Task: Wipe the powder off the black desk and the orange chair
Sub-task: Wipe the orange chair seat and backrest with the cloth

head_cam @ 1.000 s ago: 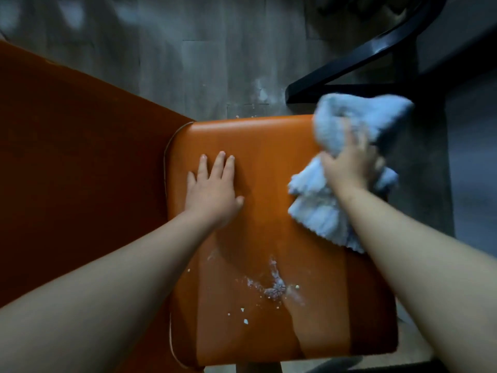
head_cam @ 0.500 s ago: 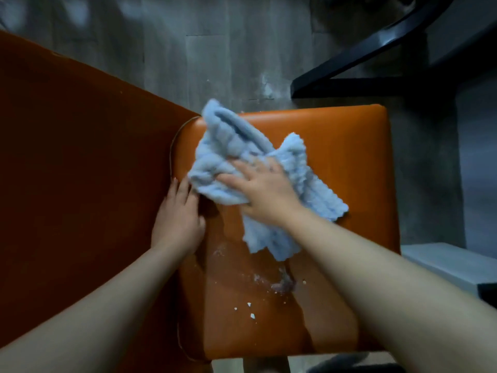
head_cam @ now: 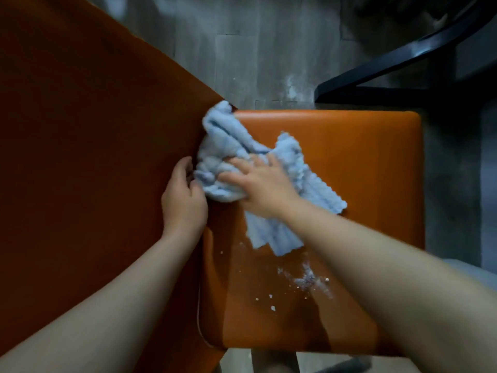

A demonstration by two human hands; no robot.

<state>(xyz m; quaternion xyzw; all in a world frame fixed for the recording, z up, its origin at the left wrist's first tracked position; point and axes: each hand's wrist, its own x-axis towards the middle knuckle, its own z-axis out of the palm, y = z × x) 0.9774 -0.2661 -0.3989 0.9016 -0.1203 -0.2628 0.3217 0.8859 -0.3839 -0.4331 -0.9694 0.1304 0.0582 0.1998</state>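
The orange chair seat (head_cam: 363,170) fills the middle, with its backrest (head_cam: 94,157) slanting across the left. My right hand (head_cam: 263,184) presses a light blue cloth (head_cam: 228,146) flat onto the seat, fingers spread, right by the crease where seat meets backrest. My left hand (head_cam: 184,200) sits at that crease beside the cloth. Its fingers are curled and their tips are hidden, so what they hold is unclear. White powder (head_cam: 309,281) and a few crumbs lie on the near part of the seat, partly under my right forearm.
A black metal frame (head_cam: 390,63) runs across the top right, beyond the seat. Grey floor (head_cam: 242,49) lies behind the chair, with a pale powder smudge (head_cam: 291,87) on it. A light slab shows at the right edge (head_cam: 478,273).
My right hand has swept the cloth from the seat's far right corner to the backrest crease. My left hand has slid from flat on the seat to the crease, and its fingers have curled.
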